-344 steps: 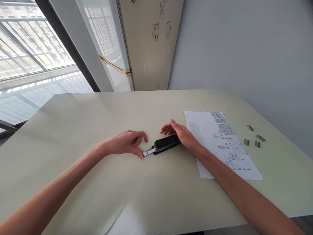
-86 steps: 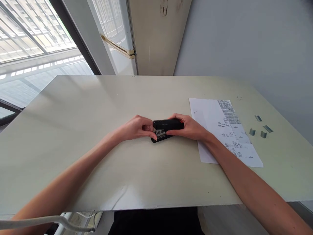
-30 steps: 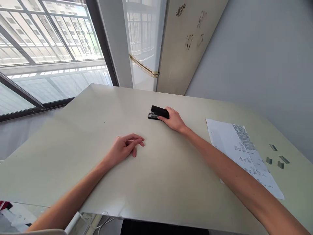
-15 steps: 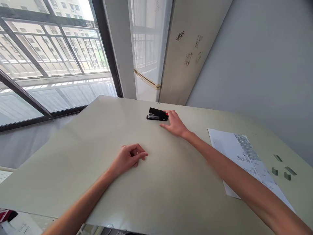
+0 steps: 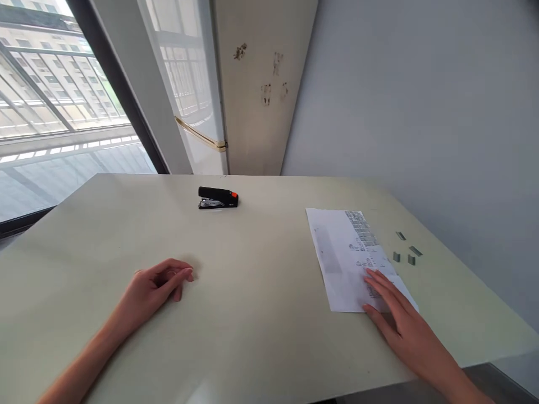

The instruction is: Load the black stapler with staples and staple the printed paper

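My right hand (image 5: 398, 322) is open, fingers spread over the lower right part of a printed sheet of paper (image 5: 328, 241). Whether the fingertips press on the sheet is hard to tell. On the left side of the table, my left hand (image 5: 155, 286) rests with its fingers curled in and the thumb against them; nothing shows in it. A black stapler (image 5: 218, 196) with a red patch at its rear lies toward the far edge, touched by neither hand. To the right of the sheet lie several short grey strips of staples (image 5: 411, 260).
The pale table (image 5: 252, 348) fills the lower view. Behind it stand a white refrigerator (image 5: 202, 163) and a grey wall (image 5: 400, 95). A glass window with railings (image 5: 46, 95) is at the left. The table's front edge runs along the lower right.
My right hand has left the stapler and moved right and nearer, onto the printed sheet. The view has turned right. My left hand stays curled on the table.
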Motion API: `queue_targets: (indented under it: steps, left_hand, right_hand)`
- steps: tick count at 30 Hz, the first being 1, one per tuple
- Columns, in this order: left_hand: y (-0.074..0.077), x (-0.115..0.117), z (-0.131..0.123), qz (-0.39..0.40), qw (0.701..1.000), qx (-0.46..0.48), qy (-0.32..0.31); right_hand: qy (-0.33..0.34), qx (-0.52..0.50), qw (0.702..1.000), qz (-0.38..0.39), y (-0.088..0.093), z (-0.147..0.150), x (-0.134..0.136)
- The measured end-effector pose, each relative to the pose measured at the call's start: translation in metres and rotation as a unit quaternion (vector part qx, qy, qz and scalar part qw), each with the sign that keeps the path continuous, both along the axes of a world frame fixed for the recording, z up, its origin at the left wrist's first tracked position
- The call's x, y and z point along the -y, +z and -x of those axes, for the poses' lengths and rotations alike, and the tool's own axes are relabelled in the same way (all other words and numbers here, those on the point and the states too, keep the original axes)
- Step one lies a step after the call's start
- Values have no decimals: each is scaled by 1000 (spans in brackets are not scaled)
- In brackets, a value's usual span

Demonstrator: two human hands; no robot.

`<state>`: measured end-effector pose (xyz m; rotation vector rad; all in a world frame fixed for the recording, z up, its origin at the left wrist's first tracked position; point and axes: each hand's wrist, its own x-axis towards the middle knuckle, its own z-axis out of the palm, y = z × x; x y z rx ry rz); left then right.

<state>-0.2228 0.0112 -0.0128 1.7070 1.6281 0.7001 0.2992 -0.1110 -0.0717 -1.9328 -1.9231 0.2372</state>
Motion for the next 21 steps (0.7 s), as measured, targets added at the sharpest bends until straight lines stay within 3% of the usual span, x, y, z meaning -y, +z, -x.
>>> queue_targets:
  steps: [5, 9, 11, 16, 19, 21]
  left_hand:
    - [3, -7, -6, 20, 997, -39, 60]
    - [6, -9, -10, 22, 993, -64, 98]
    - [5, -9, -11, 19, 991, -72, 112]
    - [4, -8, -15, 9, 989, -71, 130]
    - [6, -7, -19, -2, 989, -66, 133]
    - [8, -7, -21, -7, 988, -64, 138]
  right_hand:
    - [19, 3, 1000, -14, -8, 3, 20]
    - [77, -20, 997, 14, 11, 21, 17]
    - [73, -36, 996, 28, 22, 14, 11]
    - [-104, -32, 992, -63, 24, -61, -25]
    - [-138, -20, 988, -61, 12, -113, -49]
    - [-126, -28, 991, -46, 4, -138, -64]
